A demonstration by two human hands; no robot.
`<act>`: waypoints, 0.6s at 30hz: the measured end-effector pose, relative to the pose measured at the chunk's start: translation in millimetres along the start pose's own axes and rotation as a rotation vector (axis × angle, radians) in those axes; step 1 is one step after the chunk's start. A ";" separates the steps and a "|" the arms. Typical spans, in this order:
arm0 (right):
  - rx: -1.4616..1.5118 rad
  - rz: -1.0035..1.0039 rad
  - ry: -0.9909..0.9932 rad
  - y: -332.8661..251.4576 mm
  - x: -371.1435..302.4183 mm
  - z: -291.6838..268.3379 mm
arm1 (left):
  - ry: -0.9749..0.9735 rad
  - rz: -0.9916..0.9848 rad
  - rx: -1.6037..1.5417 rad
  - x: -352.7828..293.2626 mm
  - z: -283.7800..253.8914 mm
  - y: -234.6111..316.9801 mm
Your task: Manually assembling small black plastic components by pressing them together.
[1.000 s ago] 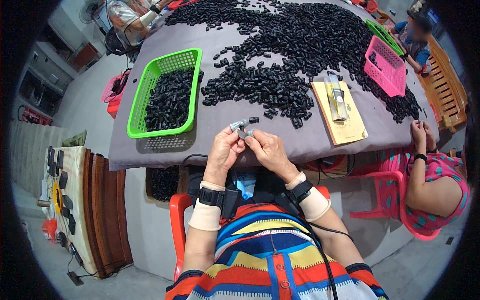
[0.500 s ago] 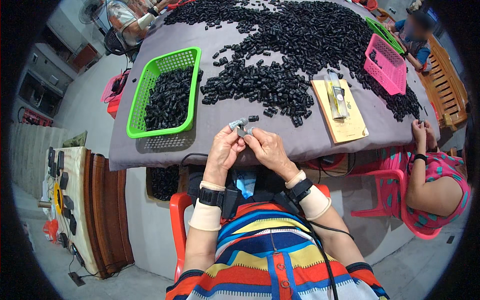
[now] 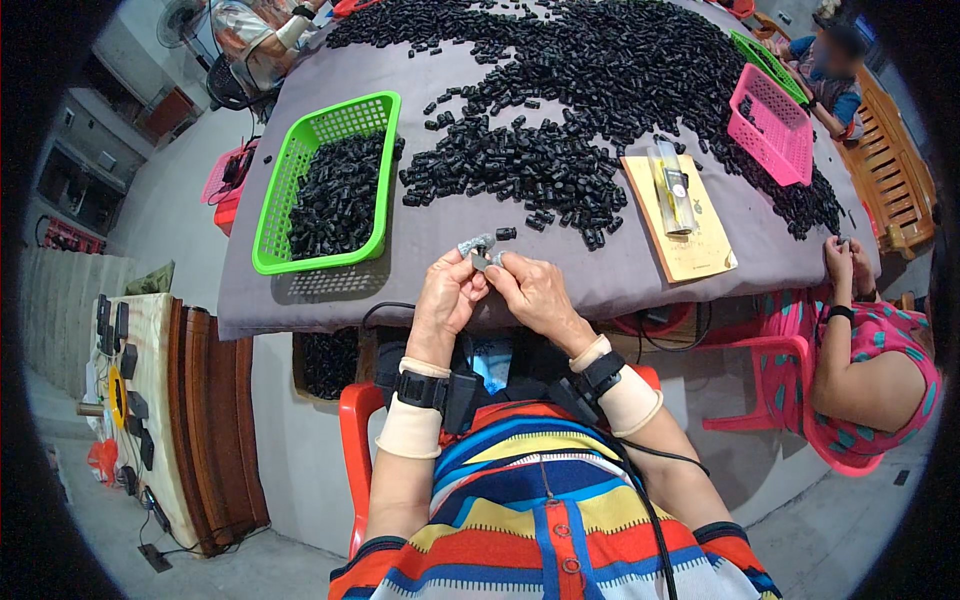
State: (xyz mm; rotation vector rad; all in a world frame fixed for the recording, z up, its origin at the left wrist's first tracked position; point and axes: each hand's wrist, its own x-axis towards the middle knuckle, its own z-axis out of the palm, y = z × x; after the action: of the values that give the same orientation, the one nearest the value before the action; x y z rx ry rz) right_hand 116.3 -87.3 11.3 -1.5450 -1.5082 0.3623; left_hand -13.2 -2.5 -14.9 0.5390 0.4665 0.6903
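Observation:
Close together at the near edge of the table, my left hand point(image 3: 446, 292) and my right hand point(image 3: 537, 297) meet fingertip to fingertip. Pinched between them is a small flat grey piece point(image 3: 480, 262), possibly a blade; its full shape is hidden by the fingers. My right thumb presses against it. A grey wrapping covers the tip of my left index finger, and some grey also shows at my right fingertips. Just beyond the fingers a single short black cylindrical part point(image 3: 505, 234) lies on the cloth. Whether my left fingers hold another such part cannot be made out.
A green basket point(image 3: 385, 215) of black parts stands left. Beyond lies a large heap of black parts point(image 3: 560, 165). A yellow-brown pad point(image 3: 697, 255) bears a clear case point(image 3: 672, 190). A pink basket point(image 3: 775, 135) stands right; a person's hands point(image 3: 848, 265) work at the right edge.
The flat grey piece has turned slightly between my fingertips, and my hands have barely shifted. The view has moved a little.

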 end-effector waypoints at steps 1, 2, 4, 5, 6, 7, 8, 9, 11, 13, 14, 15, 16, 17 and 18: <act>-0.009 0.014 -0.011 -0.9 0.3 0.0 | 0.004 0.008 0.008 0.0 -0.4 -0.1; -0.008 0.012 -0.011 -1.7 0.6 0.3 | 0.008 0.015 0.016 -0.1 -0.7 0.0; -0.023 0.010 0.000 -2.4 0.3 0.2 | 0.010 0.015 0.019 0.1 -0.3 -1.0; -0.024 0.010 0.001 -2.4 0.2 0.5 | 0.014 0.016 0.022 0.2 0.0 -1.4; -0.046 0.014 0.004 -2.2 0.1 1.0 | 0.013 0.016 0.022 -0.3 2.9 -1.5; -0.067 0.019 0.006 -2.0 -0.1 1.5 | 0.055 0.024 0.042 -1.0 7.0 -1.7; -0.068 0.019 0.007 -1.9 -0.2 1.8 | 0.097 0.032 0.061 -1.3 9.5 -1.9; -0.081 0.017 0.007 -2.1 -0.3 2.5 | 0.097 0.033 0.061 -1.4 9.4 -1.9; -0.093 0.014 0.007 -1.6 -0.3 4.1 | 0.081 0.050 0.056 -1.4 8.7 -2.2; -0.103 0.006 0.021 0.4 -0.4 5.6 | 0.082 0.052 0.056 -1.7 9.6 -2.6; -0.104 0.007 0.021 1.2 -0.6 6.2 | 0.084 0.054 0.056 -1.9 9.9 -2.9; -0.108 0.002 0.031 1.4 -0.7 7.1 | 0.084 0.054 0.056 -1.9 7.4 -2.6; -0.112 -0.002 0.041 1.2 -0.7 7.7 | 0.036 0.051 0.045 -1.7 3.2 -2.2; -0.112 -0.002 0.041 0.5 -0.7 8.2 | -0.012 0.048 0.034 -1.5 0.4 -2.2; -0.110 -0.007 0.050 -0.1 -0.6 8.6 | -0.012 0.048 0.034 -1.6 0.9 -2.1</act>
State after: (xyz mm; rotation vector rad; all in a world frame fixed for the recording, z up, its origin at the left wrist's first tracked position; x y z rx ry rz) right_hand 109.7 -84.5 6.5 -1.6224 -1.5156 0.2377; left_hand -12.7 -5.2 -15.0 0.5879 0.4556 0.7254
